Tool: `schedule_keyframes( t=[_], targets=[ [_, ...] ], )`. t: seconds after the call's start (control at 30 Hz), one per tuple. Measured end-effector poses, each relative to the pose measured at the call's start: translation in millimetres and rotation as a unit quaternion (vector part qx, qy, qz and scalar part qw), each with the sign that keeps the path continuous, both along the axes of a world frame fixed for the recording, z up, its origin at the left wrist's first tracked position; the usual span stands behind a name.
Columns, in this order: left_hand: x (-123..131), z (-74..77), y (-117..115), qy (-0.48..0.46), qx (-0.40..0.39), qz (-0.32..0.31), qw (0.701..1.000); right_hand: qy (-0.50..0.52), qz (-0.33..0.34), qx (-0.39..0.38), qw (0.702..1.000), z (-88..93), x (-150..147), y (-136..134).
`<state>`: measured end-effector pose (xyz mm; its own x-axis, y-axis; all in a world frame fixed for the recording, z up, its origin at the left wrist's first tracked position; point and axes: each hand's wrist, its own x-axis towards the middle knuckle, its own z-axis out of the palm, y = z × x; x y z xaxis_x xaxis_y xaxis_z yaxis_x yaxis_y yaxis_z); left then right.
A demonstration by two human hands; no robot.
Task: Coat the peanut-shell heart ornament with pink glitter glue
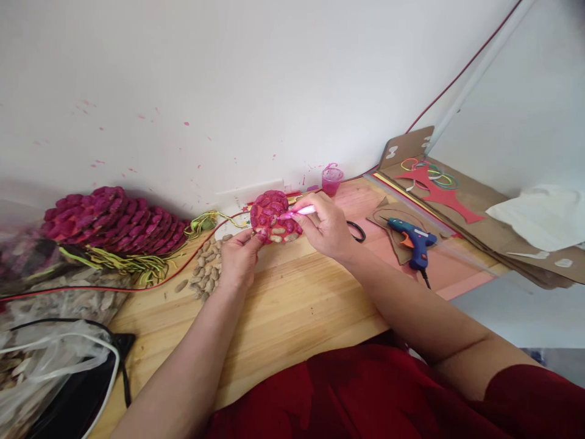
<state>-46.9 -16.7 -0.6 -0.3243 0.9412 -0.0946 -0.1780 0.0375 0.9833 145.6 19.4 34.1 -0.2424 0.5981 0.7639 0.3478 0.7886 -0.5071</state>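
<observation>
My left hand (241, 255) pinches the lower left edge of a round disc covered in peanut shells (270, 207), tilted up above the table. Most of its shells are painted magenta; a few along the lower edge are still bare tan. In my right hand (326, 225) is a paintbrush with a white and pink handle (304, 211), its tip touching the shells near the disc's middle. Loose peanuts (208, 268) lie beside my left hand. Behind my right hand stands a clear plastic cup of magenta paint (332, 178).
Magenta shell discs (119, 219) with yellow-green yarn (132, 265) are stacked at left, near plastic bags (46, 366). A blue glue gun (414, 241) and black scissors handle (356, 231) lie at right. Cardboard sheets (516, 244) bear red cutouts (441, 195). A red cord (183, 268) crosses the table.
</observation>
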Motion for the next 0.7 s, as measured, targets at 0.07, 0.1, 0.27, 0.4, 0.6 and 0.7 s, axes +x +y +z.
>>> schedule_keyframes(
  t=[0.07, 0.1, 0.27, 0.4, 0.6, 0.7],
  targets=[
    [-0.6, 0.4, 0.4, -0.008, -0.007, 0.001, 1.000, 0.001, 0.008, -0.004, 1.000, 0.0, 0.2, -0.3],
    [-0.6, 0.9, 0.4, -0.011, -0.008, -0.002, 1.000, -0.005, 0.016, 0.000, 1.000, -0.4, 0.1, -0.4],
    [0.1, 5.1, -0.2, -0.043, -0.024, -0.010, 0.999, -0.018, 0.007, 0.012, 1.000, -1.5, 0.0, -0.3],
    [1.5, 8.2, -0.4, -0.071, -0.037, -0.006, 0.997, -0.002, 0.005, 0.002, 1.000, -0.7, 0.6, 0.1],
    [3.4, 10.5, -1.0, -0.086, -0.040, -0.003, 0.995, -0.012, 0.002, 0.009, 1.000, -2.5, 0.7, 1.4],
    [3.5, 11.2, -1.7, -0.095, -0.044, -0.013, 0.994, -0.002, 0.005, -0.008, 1.000, -2.3, 1.3, 1.7]
  ],
)
